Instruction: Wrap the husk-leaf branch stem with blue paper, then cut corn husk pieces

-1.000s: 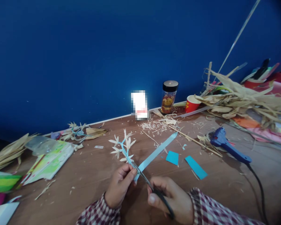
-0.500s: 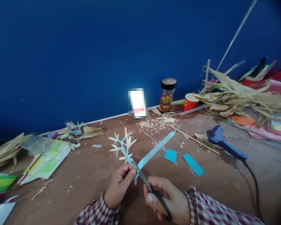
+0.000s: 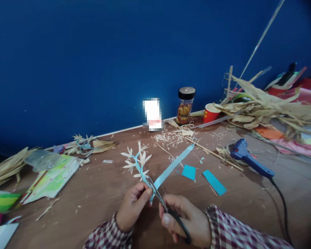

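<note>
The left hand has its grip closed on the foot of a small sprig. It is a pale blue stem with cream husk flowers fanning out above the fingertips, held just off the counter. A long blue paper strip runs from that same pinch up and away to the right, its far end near the scattered shavings.

The right hand has its grip closed around the black handles of the scissors. The blades point up and left and meet the strip right beside the left fingertips. Whether the blades are parted or together is too fine to tell.

The step in hand reads as trimming the strip where it joins the stem. A cut here calls for a steady pinch, and for blades kept clear of the fingertips and the lowest flowers.

Two cut blue paper pieces lie just beyond, with a glue gun further right.
</note>
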A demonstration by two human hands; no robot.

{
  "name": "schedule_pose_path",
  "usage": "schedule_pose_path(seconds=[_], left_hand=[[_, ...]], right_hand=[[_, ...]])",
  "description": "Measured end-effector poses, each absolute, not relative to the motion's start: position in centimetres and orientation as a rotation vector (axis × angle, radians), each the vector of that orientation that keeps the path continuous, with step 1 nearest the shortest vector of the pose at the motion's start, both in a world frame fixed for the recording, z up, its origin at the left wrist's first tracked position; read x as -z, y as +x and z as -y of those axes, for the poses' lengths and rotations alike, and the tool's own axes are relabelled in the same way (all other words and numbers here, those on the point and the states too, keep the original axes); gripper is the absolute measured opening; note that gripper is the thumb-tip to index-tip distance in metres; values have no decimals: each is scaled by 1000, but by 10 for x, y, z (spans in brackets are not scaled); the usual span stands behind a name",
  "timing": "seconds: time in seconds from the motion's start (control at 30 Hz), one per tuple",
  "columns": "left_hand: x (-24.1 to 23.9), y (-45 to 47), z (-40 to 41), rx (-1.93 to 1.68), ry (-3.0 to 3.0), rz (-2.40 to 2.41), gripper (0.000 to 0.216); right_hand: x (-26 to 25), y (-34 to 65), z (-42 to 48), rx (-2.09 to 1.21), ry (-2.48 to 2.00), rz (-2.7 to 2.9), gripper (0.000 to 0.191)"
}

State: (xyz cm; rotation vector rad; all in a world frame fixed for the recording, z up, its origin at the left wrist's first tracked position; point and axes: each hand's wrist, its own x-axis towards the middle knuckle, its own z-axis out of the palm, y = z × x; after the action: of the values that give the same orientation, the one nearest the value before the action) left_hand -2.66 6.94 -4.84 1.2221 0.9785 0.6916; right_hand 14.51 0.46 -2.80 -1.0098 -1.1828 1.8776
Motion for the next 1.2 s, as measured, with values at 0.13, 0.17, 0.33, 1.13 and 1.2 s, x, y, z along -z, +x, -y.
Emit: schedule_pose_path(seconds=[0.13, 0.17, 0.33, 1.13, 1.2], left_hand=[[50, -27, -69, -722, 1178, -982, 24], [50, -27, -70, -730, 1172, -990, 24], [46, -28, -70, -727, 1192, -1008, 26], [51, -27, -67, -644, 1188, -965, 25], [52, -27, -67, -653, 1142, -949, 25]], right_hand=[[23, 148, -5, -1763, -1048, 1221, 39], [23, 149, -5, -1737, -1061, 1234, 38], [25, 154, -6, -1870, -1029, 1214, 42], [22, 154, -8, -1985, -965, 1131, 48], [23, 153, -9, -1965, -959, 1145, 47]])
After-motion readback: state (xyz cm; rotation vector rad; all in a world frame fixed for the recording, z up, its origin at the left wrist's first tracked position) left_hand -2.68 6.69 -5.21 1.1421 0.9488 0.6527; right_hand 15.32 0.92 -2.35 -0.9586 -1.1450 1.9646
